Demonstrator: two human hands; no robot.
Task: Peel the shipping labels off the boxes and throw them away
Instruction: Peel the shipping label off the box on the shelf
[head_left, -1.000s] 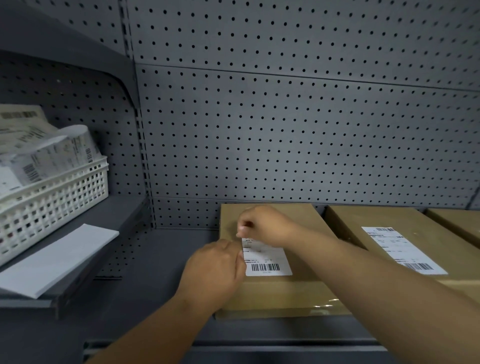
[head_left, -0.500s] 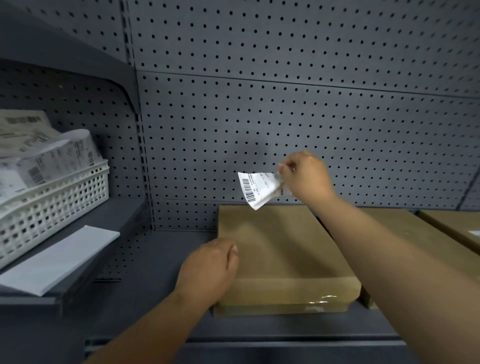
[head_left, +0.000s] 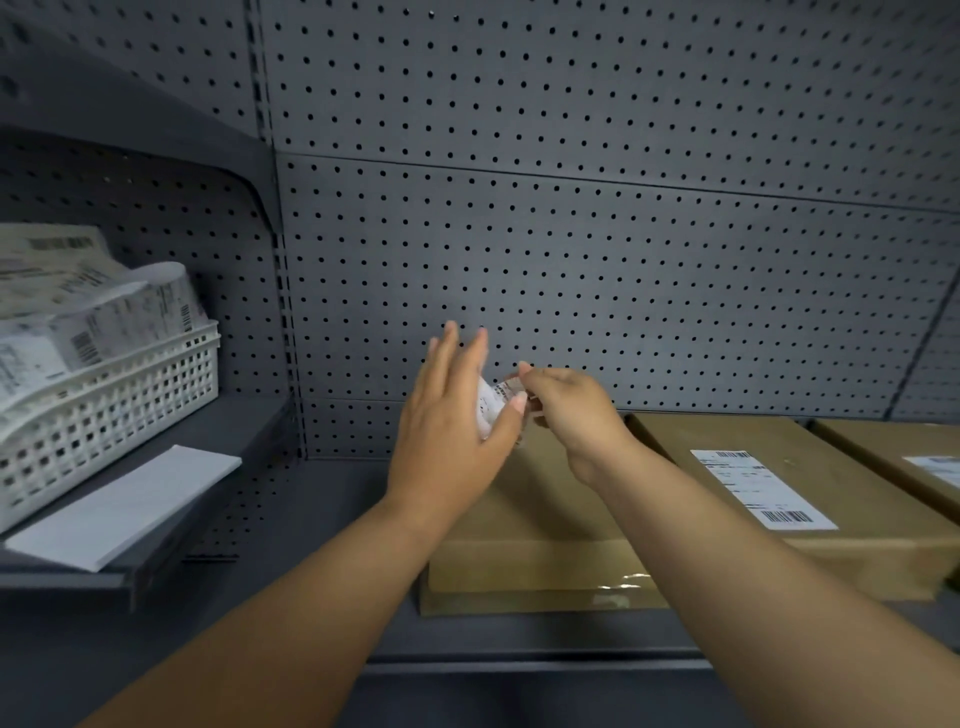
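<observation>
The peeled white shipping label (head_left: 490, 410) is crumpled between my two hands, above the bare brown box (head_left: 540, 525) on the grey shelf. My right hand (head_left: 569, 413) pinches the label's right end with its fingertips. My left hand (head_left: 449, 421) is raised with straight fingers, its palm and thumb touching the label. To the right lies a second box (head_left: 841, 551) with a label (head_left: 761, 488) stuck on top. A third box (head_left: 893, 441) at the right edge also bears a label (head_left: 937, 467).
A white plastic basket (head_left: 119, 410) heaped with peeled labels (head_left: 88, 317) stands on a higher side shelf at the left. In front of it lies a white sheet (head_left: 130, 504). A grey pegboard wall (head_left: 597, 249) closes the back.
The label came off the near box in my right hand, which has since come down and left. My left hand rose from the box corner to meet the label.
</observation>
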